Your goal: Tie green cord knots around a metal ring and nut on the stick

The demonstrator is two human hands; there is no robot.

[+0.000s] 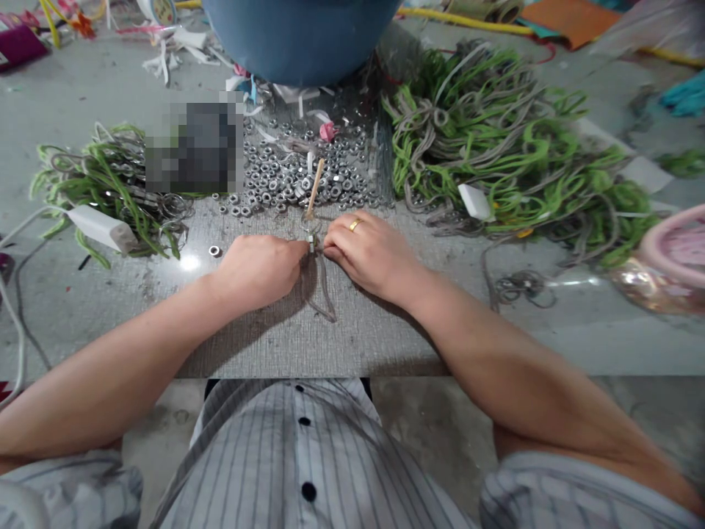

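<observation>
My left hand and my right hand meet at the middle of a grey board. Both are closed in a pinch around a small metal nut and a grey elastic cord loop that trails toward me. A gold ring sits on my right hand. A thin wooden stick stands upright just beyond my fingertips. Behind it lies a heap of several metal nuts. One loose nut lies left of my left hand.
A large pile of green and grey cords lies at the right, a smaller one at the left. A blue tub stands at the back. A white tag and cable lie left; a pink object sits at the right edge.
</observation>
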